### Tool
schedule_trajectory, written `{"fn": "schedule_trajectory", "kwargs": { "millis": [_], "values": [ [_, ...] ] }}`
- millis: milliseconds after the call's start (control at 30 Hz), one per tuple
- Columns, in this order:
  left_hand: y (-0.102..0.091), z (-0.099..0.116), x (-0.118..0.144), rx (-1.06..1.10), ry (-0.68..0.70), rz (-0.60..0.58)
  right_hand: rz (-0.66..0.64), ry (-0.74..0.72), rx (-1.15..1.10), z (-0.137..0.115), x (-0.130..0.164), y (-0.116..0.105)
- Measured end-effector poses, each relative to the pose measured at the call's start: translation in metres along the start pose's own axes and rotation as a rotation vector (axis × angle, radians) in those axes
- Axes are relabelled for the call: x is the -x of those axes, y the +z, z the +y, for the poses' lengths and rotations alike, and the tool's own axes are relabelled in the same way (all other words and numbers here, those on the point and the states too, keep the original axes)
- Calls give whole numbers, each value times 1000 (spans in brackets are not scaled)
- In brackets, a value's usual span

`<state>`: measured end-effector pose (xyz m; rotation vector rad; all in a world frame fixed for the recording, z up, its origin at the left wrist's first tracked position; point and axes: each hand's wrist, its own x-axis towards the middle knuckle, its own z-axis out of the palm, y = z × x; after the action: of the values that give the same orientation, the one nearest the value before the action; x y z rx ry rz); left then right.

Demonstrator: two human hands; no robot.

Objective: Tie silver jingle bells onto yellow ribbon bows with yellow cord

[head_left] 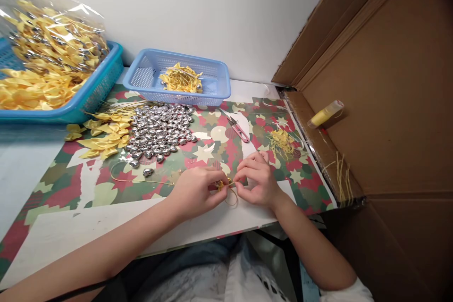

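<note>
Near the front edge of the table, my left hand pinches a small yellow ribbon bow, mostly hidden by the fingers. My right hand faces it, thumb and forefinger closed on a thin yellow cord that loops below the fingertips. A longer tail of cord runs left from behind my left hand across the patterned sheet. Just beyond that tail lies a single silver bell-like bead. Behind it spreads a heap of similar silver beads, with loose yellow ribbon bows at its left.
A blue basket holding corded bows stands at the back. Left of it, a larger basket carries bows and a filled plastic bag. Pink thread snips, cord scraps and a yellow-filled tube lie right, beside a cardboard wall.
</note>
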<state>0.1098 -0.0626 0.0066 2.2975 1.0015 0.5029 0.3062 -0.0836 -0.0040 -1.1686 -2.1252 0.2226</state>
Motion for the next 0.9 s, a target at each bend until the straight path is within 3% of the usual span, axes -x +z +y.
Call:
{"fn": "schedule_trajectory", "kwargs": {
  "millis": [333, 500, 667, 900],
  "values": [
    [-10, -8, -5, -174, -50, -37, -11, 27, -2, 1, -8, 6],
    [-34, -29, -15, -242, -77, 8, -17, 16, 4, -1, -34, 19],
    [-56, -42, -11, -174, -131, 94, -65, 51, 5, -5, -55, 34],
    [-54, -33, 7, -143, -258, 93, -44, 38, -6, -3, -51, 41]
  ]
}}
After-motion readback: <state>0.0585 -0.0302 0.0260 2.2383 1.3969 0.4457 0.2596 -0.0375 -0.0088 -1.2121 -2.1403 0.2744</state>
